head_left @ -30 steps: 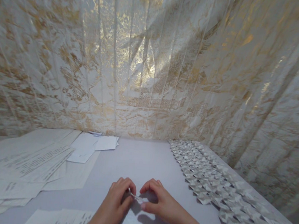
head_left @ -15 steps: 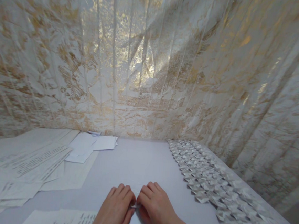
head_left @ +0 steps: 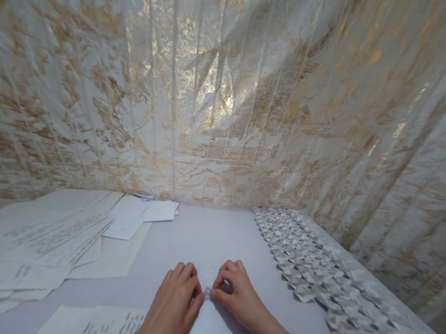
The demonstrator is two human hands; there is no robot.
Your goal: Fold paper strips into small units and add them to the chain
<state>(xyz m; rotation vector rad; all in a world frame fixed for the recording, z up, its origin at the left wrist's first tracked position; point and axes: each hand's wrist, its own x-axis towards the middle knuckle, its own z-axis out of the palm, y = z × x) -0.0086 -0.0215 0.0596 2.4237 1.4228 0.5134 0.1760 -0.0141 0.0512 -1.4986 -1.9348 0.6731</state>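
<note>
Between my two hands, low in the middle of the view, is a small folded paper piece (head_left: 208, 292). My left hand (head_left: 177, 302) has its thumb and fingers curled in at the left edge of that piece. My right hand (head_left: 239, 298) pinches its right edge between thumb and forefinger, leaving a gap inside the curl. Under and in front of my hands lies a pale white surface, perhaps a sheet; its edges are hard to make out. The underside of the small piece is hidden.
Printed sheets (head_left: 59, 239) overlap on the left of the white table (head_left: 198, 237), with blank white papers (head_left: 126, 216) behind. More printed paper (head_left: 98, 324) lies front left. Rows of folded paper pieces (head_left: 315, 267) run along the right. A patterned curtain (head_left: 212, 109) hangs behind.
My hands have shifted slightly up, and the right has moved a little away from the left. Its thumb and forefinger now show a pinch, and more of the small paper piece is visible.
</note>
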